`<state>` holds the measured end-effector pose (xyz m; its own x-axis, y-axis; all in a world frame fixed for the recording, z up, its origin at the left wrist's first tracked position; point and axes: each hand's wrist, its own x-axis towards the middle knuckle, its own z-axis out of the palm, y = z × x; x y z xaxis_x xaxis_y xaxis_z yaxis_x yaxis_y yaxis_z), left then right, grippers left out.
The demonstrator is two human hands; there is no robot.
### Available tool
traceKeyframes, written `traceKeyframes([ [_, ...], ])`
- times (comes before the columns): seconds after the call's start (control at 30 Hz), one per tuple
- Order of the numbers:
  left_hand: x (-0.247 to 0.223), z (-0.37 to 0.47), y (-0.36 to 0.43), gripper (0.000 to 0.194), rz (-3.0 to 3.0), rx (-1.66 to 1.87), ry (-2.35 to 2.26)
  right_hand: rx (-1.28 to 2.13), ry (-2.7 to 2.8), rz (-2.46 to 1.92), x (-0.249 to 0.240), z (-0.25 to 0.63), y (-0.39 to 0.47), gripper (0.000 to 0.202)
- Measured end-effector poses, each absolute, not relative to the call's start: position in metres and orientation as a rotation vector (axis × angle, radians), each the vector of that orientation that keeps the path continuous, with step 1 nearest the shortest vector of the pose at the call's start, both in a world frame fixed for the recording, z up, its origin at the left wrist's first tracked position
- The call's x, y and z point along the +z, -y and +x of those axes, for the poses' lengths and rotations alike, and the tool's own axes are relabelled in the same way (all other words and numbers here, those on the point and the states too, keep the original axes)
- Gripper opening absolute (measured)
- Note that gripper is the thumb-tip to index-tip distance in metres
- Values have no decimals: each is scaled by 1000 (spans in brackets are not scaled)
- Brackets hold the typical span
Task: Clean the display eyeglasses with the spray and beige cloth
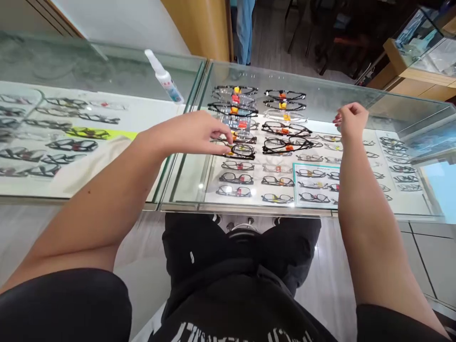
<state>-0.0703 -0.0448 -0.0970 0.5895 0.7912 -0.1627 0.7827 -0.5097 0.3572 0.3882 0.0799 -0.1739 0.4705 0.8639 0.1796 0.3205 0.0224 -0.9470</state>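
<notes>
My left hand (203, 135) reaches over the glass counter with thumb and fingers apart. Its fingertips are at a pair of black-framed eyeglasses (243, 152) at the near end of a column of glasses; whether they touch it I cannot tell. Beside that column lies a second one, with another black pair of eyeglasses (289, 145) at its near end. Several of these pairs carry red, orange or yellow tags. Farther right, my right hand (352, 121) is raised above the counter, its fingers curled in toward the thumb. Anything inside those fingers is hidden.
A white spray bottle (166, 80) stands on the left part of the glass display counter (185, 192). A pale cloth (94, 159) lies near my left forearm. More eyeglasses (235, 191) lie inside the case. Beyond the counter are a person's jeans (245, 31) and a wooden cabinet (409, 71).
</notes>
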Motion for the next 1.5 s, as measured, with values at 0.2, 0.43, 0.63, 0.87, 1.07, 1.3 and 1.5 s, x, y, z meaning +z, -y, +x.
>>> traceKeyframes([
  [0.2,-112,-70,42,23,2411,141,-1240,511,1051,-1588,-170,385,-85,45],
  [0.43,-103,-77,46,22,2193,346,-1087,511,957,-1585,-169,387,-94,58],
  [0.63,-99,-56,56,26,1743,849,-1040,485,1013,-1507,-155,389,-95,56],
  [0.87,-118,-39,56,24,1300,1155,-920,445,1290,-1090,-105,303,-44,55],
  [1.07,-117,-36,58,38,1079,1206,-810,1010,1712,-778,-90,189,48,26],
  [1.3,-120,-30,64,45,999,1217,-842,1203,1646,-799,-119,174,63,38],
  [1.5,-123,-27,69,47,1098,1201,-855,1366,1608,-807,-124,177,62,44],
])
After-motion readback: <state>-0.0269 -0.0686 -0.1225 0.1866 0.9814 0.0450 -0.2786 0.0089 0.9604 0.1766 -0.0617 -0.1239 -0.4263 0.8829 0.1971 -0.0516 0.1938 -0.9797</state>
